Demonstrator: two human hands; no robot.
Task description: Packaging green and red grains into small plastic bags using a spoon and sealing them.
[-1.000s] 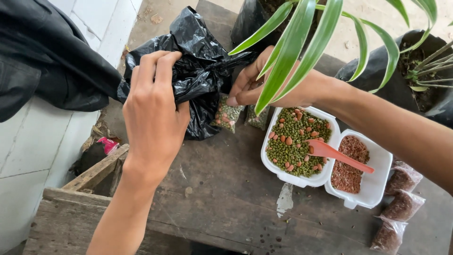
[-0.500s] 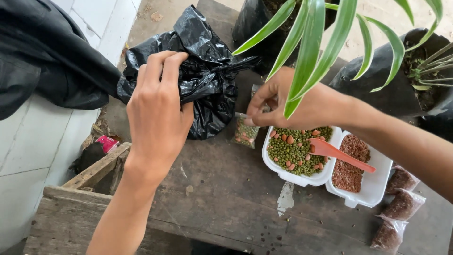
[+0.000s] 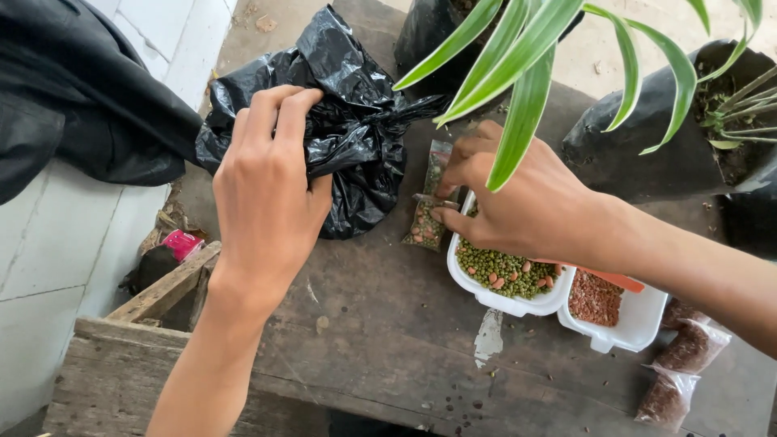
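My left hand (image 3: 271, 194) grips the crumpled top of a black plastic bag (image 3: 356, 105) that lies on a worn wooden table (image 3: 372, 324). My right hand (image 3: 518, 202) pinches a small clear packet of green and brown granules (image 3: 427, 218) beside the bag, just above a white two-part tray (image 3: 627, 324). One tray half holds green pellets mixed with orange ones (image 3: 506, 273), the other reddish-brown granules (image 3: 595, 298). A red scoop (image 3: 619, 281) lies across the tray, partly hidden under my wrist.
Long green striped leaves (image 3: 526, 73) hang over the table from plants in black grow bags (image 3: 647, 146) at the back right. Two clear packets of brown granules (image 3: 680, 368) lie at the right edge. A white tiled wall (image 3: 48, 243) and a pink object (image 3: 182, 243) are on the left.
My right hand has moved out of the black bag, down and right, bringing the small packet next to the tray. My left hand keeps its grip on the bag.
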